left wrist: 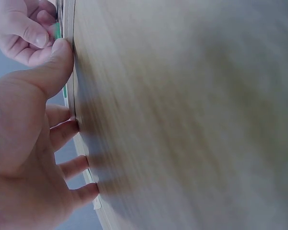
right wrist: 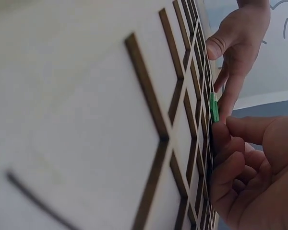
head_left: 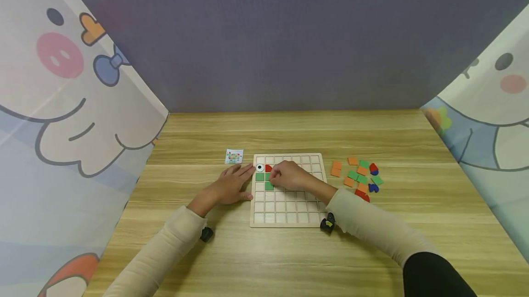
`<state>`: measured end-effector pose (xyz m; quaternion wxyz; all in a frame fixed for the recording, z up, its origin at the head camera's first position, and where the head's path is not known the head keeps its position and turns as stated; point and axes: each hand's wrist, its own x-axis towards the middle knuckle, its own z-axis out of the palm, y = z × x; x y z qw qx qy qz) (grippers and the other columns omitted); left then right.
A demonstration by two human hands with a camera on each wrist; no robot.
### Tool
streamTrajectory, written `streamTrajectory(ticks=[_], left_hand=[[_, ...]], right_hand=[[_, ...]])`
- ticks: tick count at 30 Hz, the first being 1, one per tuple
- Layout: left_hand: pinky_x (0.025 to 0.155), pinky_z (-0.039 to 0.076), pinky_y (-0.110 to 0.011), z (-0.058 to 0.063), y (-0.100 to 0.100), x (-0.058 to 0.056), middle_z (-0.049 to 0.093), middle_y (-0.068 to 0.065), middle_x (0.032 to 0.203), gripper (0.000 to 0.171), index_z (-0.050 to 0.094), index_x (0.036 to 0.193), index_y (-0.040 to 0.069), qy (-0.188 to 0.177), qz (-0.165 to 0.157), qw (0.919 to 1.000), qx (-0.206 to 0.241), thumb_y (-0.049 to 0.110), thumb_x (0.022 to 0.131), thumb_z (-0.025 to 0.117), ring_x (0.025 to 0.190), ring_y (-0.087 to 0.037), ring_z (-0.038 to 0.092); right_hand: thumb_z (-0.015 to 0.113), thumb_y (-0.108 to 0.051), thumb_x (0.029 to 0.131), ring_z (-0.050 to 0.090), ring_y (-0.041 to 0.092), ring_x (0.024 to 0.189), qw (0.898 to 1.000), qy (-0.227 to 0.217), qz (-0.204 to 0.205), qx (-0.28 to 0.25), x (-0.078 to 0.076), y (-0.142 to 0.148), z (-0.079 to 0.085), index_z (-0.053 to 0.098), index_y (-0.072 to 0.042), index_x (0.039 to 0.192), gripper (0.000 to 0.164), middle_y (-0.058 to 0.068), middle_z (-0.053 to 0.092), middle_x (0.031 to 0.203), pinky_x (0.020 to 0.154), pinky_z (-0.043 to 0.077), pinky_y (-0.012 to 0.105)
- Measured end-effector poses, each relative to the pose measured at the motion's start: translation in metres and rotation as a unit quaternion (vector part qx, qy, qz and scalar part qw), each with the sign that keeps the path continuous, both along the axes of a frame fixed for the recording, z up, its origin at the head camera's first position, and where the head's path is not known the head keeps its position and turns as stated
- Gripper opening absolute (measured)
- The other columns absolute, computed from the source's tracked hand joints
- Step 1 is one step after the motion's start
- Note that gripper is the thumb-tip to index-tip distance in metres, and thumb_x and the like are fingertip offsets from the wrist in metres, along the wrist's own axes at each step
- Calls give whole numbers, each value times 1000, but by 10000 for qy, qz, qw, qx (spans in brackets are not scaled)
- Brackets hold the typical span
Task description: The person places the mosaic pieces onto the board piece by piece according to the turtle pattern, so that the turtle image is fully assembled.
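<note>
A wooden grid board (head_left: 286, 218) lies on the table. My right hand (head_left: 289, 176) is over its upper left part, thumb and fingertips pinching a small green tile (left wrist: 56, 31) at the cells. Flat green squares (head_left: 259, 176) sit in cells beside it, one lower green square (head_left: 269, 186) just under the fingertips. Above them are a white eye disc (head_left: 260, 167) and a red piece (head_left: 268, 168), partly covered by the hand. My left hand (head_left: 232, 186) rests with spread fingers on the table, fingertips and thumb at the board's left edge.
A small printed picture card (head_left: 234, 156) lies beyond the left hand. Right of the board are scattered orange tiles (head_left: 336, 168), green tiles (head_left: 363, 164), red pieces (head_left: 362, 195) and blue pieces (head_left: 374, 188). A grey panel (head_left: 289, 40) stands behind the table.
</note>
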<state>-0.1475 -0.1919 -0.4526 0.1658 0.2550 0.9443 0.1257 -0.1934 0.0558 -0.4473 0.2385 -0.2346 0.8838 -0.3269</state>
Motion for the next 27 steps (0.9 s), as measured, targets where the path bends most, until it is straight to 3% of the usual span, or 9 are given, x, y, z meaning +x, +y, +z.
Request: streamTrajectory(ticks=[12, 21, 27], left_hand=[[118, 24, -70, -3, -1, -2, 22, -8, 171, 89, 23, 164, 14, 33, -3, 10000, -5, 52, 95, 64, 153, -48, 21], [118, 23, -71, -2, -1, -1, 22, -9, 171, 89, 22, 164, 12, 11, 1, 10000, 22, 51, 96, 65, 153, -49, 20], [117, 24, -72, -2, -1, -1, 23, -10, 170, 89, 23, 164, 11, 25, -31, 10000, 46, 50, 96, 65, 153, -50, 22]], right_hand=[[68, -19, 96, 59, 11, 73, 9998, -17, -70, -159, 0, 14, 9, 76, -17, 95, 8, -6, 70, 82, 72, 50, 27], [69, -21, 96, 59, 15, 73, 9989, -154, -344, -261, -5, 44, 23, 76, -12, 104, 13, 0, 70, 87, 71, 49, 30], [68, -21, 96, 57, 15, 74, 9978, -273, -508, -323, -9, 67, 22, 74, -11, 108, 17, 2, 71, 89, 66, 49, 30]])
